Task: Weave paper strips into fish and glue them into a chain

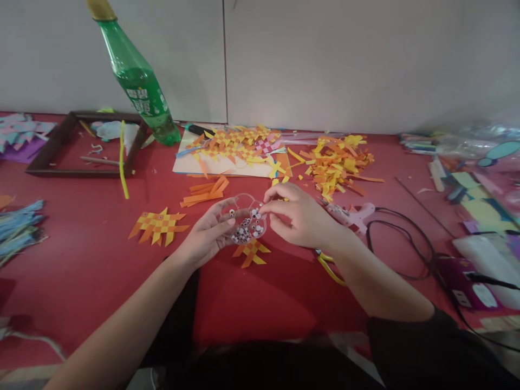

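Observation:
My left hand (209, 233) grips the left side of a clear round compartment box (242, 201) holding many small black-and-white googly eyes (242, 233). Over the box's right side, my right hand (290, 214) has its thumb and fingertips pinched together at the googly eyes. Whatever lies between those fingertips is too small to make out. Just below the box, partly covered by it, a woven orange-and-yellow paper fish (252, 253) lies on the red table. Another woven paper fish (158, 226), with an eye on it, rests left of my left hand.
Orange paper strips (205, 190) and a heap of yellow-orange scraps (339, 162) lie behind my hands. A pink glue gun (353, 216) with a black cord and yellow-handled pliers (331, 268) are at right. A green bottle (140, 81) stands beside a dark frame (77, 172) at back left.

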The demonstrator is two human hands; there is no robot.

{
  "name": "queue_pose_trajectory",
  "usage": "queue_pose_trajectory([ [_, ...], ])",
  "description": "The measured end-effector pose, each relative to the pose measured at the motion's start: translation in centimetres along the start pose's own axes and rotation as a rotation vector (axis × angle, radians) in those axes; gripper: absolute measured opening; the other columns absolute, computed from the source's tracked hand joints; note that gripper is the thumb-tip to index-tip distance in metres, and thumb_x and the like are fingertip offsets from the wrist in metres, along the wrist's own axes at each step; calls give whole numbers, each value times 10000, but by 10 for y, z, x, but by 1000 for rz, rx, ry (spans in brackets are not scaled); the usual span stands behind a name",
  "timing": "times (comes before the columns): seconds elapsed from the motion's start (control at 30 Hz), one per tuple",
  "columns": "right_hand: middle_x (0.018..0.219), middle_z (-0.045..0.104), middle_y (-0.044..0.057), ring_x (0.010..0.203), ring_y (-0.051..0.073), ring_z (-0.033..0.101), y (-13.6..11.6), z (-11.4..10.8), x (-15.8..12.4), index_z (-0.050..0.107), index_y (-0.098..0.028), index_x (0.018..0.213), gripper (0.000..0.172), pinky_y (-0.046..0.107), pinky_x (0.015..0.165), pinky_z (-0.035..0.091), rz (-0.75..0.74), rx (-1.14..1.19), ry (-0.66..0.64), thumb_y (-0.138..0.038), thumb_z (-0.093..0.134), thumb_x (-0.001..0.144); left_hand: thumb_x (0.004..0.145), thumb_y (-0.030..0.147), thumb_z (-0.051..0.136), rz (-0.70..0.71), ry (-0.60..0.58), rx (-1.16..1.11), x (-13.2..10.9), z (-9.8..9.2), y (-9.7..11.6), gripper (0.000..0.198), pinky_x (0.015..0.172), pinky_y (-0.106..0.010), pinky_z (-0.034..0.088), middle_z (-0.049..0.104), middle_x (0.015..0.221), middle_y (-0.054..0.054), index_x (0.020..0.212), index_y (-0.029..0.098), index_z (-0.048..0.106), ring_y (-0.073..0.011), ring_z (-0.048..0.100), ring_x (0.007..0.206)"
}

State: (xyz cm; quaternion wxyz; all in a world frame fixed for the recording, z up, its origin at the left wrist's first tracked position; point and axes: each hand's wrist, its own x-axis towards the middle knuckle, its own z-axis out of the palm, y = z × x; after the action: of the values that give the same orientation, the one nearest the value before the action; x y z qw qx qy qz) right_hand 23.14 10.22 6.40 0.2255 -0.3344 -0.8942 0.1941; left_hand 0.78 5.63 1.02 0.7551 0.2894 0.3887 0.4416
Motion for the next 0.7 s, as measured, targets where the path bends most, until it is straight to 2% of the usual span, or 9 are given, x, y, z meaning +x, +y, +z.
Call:
queue_pose_trajectory([
  [0.13, 1048, 588, 97, 983, 222, 551, -5, -1, -2, 697, -197, 1035, 308, 390, 875, 482, -30, -81, -35, -106, 484, 832, 810, 277, 738, -23, -35, 10, 0, -3, -3, 488, 748, -368, 630, 665, 1246, -97, 1256, 273, 538, -261, 708, 1005],
  [0.27, 1000, 588, 88, 942, 205, 556, -8, -8, -1, 703, -176, 950, 249, 361, 841, 479, -5, -102, -41, -101, 485, 856, 825, 271, 727, -40, -48, 37, 0, -4, -3, 495, 727, -335, 624, 659, 1259, -116, 1277, 254, 526, -281, 688, 1064],
  [0.4, 971, 595, 88, 907, 193, 562, -6, -11, -1, 716, -161, 921, 222, 341, 815, 471, 16, -169, -115, -129, 497, 907, 827, 266, 727, -88, -63, 55, -1, -3, 0, 495, 766, -349, 606, 658, 1267, -125, 1272, 235, 514, -299, 646, 1145],
  [0.5, 988, 608, 95, 896, 187, 560, -5, -7, -3, 718, -153, 911, 213, 329, 812, 462, 5, -191, -170, -139, 507, 928, 824, 276, 738, -113, -86, 72, -1, -2, 1, 503, 780, -346, 589, 652, 1276, -135, 1273, 228, 516, -297, 649, 1134],
  [0.7, 926, 624, 86, 853, 188, 536, -10, 0, -3, 710, -166, 841, 204, 318, 736, 428, 84, -264, -236, -134, 527, 925, 824, 288, 744, -108, -114, 121, -2, 0, 3, 514, 783, -343, 574, 677, 1222, -136, 1294, 224, 544, -277, 680, 1055],
])
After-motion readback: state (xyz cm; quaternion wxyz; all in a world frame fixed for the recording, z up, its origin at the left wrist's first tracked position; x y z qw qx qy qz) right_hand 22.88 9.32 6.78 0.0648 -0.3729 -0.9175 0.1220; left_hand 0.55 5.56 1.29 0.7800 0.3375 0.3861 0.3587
